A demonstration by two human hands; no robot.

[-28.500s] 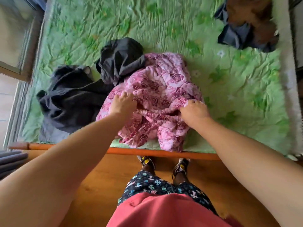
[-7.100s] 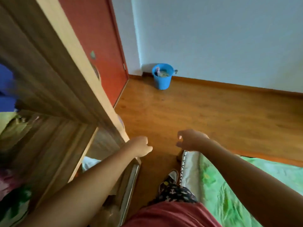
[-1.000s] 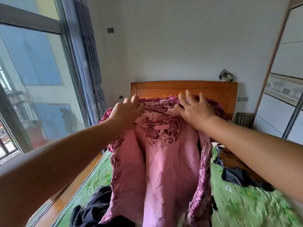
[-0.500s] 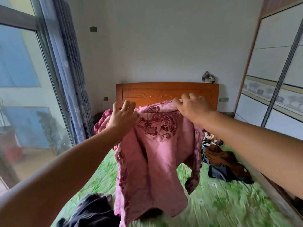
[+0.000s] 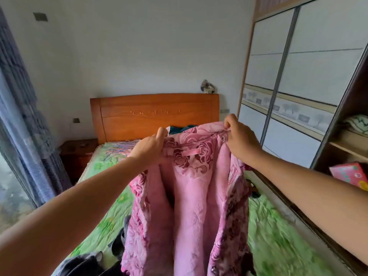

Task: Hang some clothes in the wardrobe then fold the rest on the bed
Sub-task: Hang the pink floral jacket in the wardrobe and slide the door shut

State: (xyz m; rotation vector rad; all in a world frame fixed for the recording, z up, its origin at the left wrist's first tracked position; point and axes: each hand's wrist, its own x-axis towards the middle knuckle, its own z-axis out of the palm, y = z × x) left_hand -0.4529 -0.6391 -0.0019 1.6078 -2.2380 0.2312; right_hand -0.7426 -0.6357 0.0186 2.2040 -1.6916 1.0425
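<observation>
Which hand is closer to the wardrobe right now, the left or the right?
Right. The right hand pinches the collar of the pink jacket on the side toward the wardrobe; the left hand grips the collar's other end, farther from it.

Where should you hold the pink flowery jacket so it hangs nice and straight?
At the top edge, one collar end in each hand, coming from above. The pink jacket hangs open, fleecy lining facing us, so its weight pulls it straight below the collar. The left hand and right hand pinch it there, either side of the little pink loop.
</observation>
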